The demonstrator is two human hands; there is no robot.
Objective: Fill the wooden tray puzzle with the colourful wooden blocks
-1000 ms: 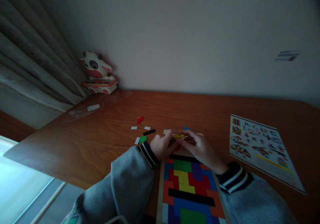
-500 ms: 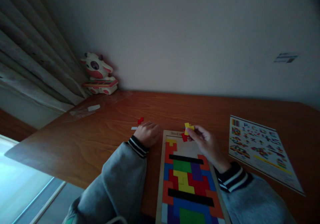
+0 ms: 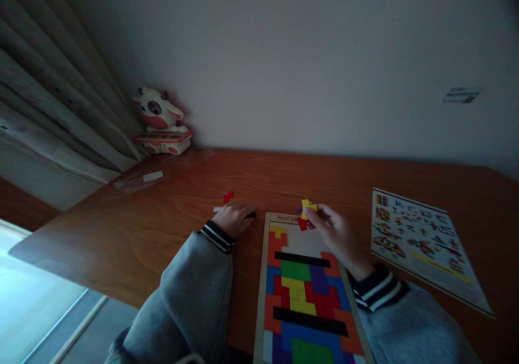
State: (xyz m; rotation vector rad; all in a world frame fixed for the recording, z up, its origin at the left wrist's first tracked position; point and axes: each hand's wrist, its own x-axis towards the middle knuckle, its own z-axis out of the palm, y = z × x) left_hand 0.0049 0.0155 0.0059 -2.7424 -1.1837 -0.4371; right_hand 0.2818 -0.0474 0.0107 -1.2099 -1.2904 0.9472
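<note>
My right hand [image 3: 332, 231] pinches a yellow puzzle piece [image 3: 306, 210] above the far end of the wooden puzzle tray [image 3: 259, 299]. A red piece [image 3: 302, 224] and a bit of a blue piece [image 3: 299, 210] show just behind and below the yellow one; whether they are held too is unclear. On the table left of the tray, my left hand [image 3: 232, 220] has its fingers curled, and a black piece [image 3: 251, 215] pokes out at the fingertips. Just beyond that hand lie a red piece [image 3: 228, 197] and a whitish piece [image 3: 217, 209], partly covered.
Coloured pieces fill most of the tray, leaving a bare patch [image 3: 298, 241] near its far end. To the right lies a printed pattern sheet [image 3: 421, 239]. A cow toy with a keyboard [image 3: 162, 120] and a clear plastic bag [image 3: 135, 183] are at the back left.
My left hand has shifted slightly left and turned, so the black piece now shows at its fingertips. The right hand stays nearly in place with the yellow piece; a little blue now shows beside it.
</note>
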